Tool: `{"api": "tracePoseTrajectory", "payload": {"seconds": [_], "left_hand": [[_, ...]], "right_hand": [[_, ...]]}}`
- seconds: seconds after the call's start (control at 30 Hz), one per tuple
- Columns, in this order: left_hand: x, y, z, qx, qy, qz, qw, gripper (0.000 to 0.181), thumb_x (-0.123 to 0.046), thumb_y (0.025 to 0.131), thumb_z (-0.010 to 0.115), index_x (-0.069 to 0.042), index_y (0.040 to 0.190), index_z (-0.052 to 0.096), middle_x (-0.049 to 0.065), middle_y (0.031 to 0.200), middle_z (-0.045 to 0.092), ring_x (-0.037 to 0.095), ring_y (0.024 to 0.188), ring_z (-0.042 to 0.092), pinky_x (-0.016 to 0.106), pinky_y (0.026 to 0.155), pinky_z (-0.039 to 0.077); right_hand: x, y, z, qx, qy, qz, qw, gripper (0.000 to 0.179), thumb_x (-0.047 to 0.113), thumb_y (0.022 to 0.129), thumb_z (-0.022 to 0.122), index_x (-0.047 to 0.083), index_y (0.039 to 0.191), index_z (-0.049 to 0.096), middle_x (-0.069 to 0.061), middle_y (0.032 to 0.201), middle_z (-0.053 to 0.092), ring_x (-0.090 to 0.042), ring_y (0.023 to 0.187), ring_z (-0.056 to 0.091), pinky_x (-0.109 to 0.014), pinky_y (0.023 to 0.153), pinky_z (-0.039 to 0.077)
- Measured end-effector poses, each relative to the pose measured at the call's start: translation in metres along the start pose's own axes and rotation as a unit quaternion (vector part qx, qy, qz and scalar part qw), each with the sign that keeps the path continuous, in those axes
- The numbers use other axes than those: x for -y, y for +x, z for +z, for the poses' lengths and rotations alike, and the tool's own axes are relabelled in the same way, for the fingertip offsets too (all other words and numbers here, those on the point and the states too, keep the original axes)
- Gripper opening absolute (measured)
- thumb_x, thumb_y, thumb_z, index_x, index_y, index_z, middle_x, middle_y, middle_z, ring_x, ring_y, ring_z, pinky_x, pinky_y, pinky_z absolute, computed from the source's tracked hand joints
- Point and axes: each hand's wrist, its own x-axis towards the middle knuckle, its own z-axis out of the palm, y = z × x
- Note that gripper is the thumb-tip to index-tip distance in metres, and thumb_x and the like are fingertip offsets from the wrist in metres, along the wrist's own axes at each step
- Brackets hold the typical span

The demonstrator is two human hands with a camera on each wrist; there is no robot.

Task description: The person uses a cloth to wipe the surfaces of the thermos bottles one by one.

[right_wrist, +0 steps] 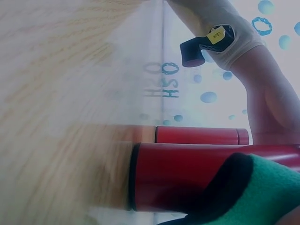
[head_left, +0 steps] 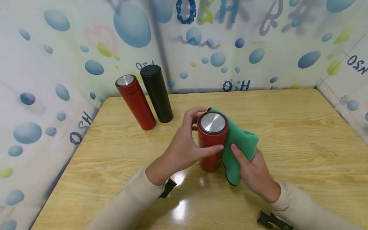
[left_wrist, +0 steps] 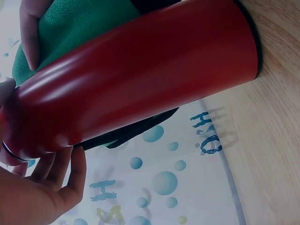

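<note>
A red thermos bottle [head_left: 211,163] with a silver-topped lid [head_left: 213,122] stands upright on the table in front of the person. My left hand [head_left: 184,143] grips it near the top, thumb across the near side and fingers curled round the far side. In the left wrist view the bottle [left_wrist: 136,70] fills much of the picture. My right hand [head_left: 256,172] holds a folded green cloth [head_left: 241,143] with dark edging against the bottle's right side, thumb on top. The right wrist view shows the cloth [right_wrist: 262,197] over part of the bottle [right_wrist: 178,173].
Toward the back left of the wooden table [head_left: 302,134] stand a second red thermos [head_left: 138,105] and a black one [head_left: 158,95], side by side. A wall covering [head_left: 187,57] with blue spots and letters rises behind the table and along its sides.
</note>
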Motion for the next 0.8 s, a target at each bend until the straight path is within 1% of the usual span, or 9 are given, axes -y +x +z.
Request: {"api": "tracePoseTrajectory", "payload": {"seconds": [0.1,0.17,0.37,0.47,0.6,0.7,0.8], "left_hand": [[-0.0003,-0.0007,-0.0005,0.003,-0.006,-0.006,1.0000,0.090,-0.020,0.075,0.088,-0.014,0.144,0.030,-0.003,0.131,0.056,0.012,0.121,0.054,0.035,0.099,0.051],[-0.0002,-0.0010,-0.0008,0.004,-0.008,-0.006,0.9999,0.089,-0.020,0.076,0.088,-0.014,0.143,0.030,-0.003,0.132,0.055,0.012,0.121,0.054,0.034,0.098,0.051],[-0.0005,-0.0002,-0.0017,0.014,0.002,0.005,0.9999,0.086,-0.022,0.079,0.086,-0.016,0.145,0.031,-0.002,0.136,0.053,0.013,0.122,0.054,0.032,0.095,0.053],[-0.0020,-0.0007,-0.0026,0.018,0.003,0.002,0.9998,0.085,-0.023,0.079,0.085,-0.016,0.145,0.032,-0.002,0.136,0.053,0.013,0.123,0.052,0.033,0.094,0.053],[-0.0035,0.0000,-0.0039,0.013,0.007,0.006,0.9999,0.085,-0.023,0.079,0.086,-0.015,0.146,0.033,-0.003,0.137,0.052,0.012,0.123,0.050,0.033,0.093,0.053],[-0.0031,0.0012,-0.0047,0.009,0.014,0.014,0.9998,0.084,-0.024,0.080,0.085,-0.016,0.147,0.036,-0.002,0.139,0.052,0.012,0.123,0.051,0.034,0.093,0.054],[-0.0023,0.0011,-0.0049,0.008,0.021,0.011,0.9997,0.082,-0.024,0.080,0.085,-0.019,0.148,0.038,-0.002,0.139,0.051,0.011,0.123,0.050,0.034,0.093,0.055]], "right_hand": [[0.0007,-0.0011,-0.0014,0.001,-0.001,0.003,1.0000,0.032,0.015,0.105,0.047,0.000,0.133,0.054,0.008,0.109,0.067,-0.006,0.097,0.067,-0.023,0.080,0.057],[0.0010,-0.0016,-0.0025,-0.003,-0.005,-0.003,1.0000,0.033,0.014,0.105,0.047,0.000,0.135,0.054,0.008,0.111,0.067,-0.005,0.099,0.067,-0.022,0.081,0.057],[0.0021,-0.0012,-0.0044,-0.020,-0.002,-0.023,0.9995,0.033,0.010,0.105,0.047,0.002,0.136,0.054,0.008,0.113,0.066,-0.004,0.100,0.065,-0.020,0.082,0.056],[0.0031,-0.0009,-0.0035,-0.017,0.006,-0.026,0.9995,0.032,0.010,0.105,0.047,0.001,0.135,0.054,0.008,0.111,0.067,-0.004,0.099,0.066,-0.020,0.081,0.056],[0.0043,0.0009,-0.0026,-0.010,0.004,-0.031,0.9995,0.033,0.010,0.105,0.047,0.000,0.136,0.053,0.006,0.113,0.067,-0.005,0.099,0.066,-0.021,0.082,0.056],[0.0037,0.0034,-0.0027,0.002,-0.005,-0.018,0.9998,0.034,0.014,0.106,0.046,0.001,0.136,0.053,0.003,0.114,0.065,-0.006,0.100,0.065,-0.021,0.083,0.056],[0.0017,0.0060,-0.0030,0.023,-0.013,0.007,0.9996,0.036,0.018,0.106,0.046,0.001,0.137,0.051,-0.002,0.116,0.064,-0.006,0.101,0.065,-0.022,0.084,0.055]]}}
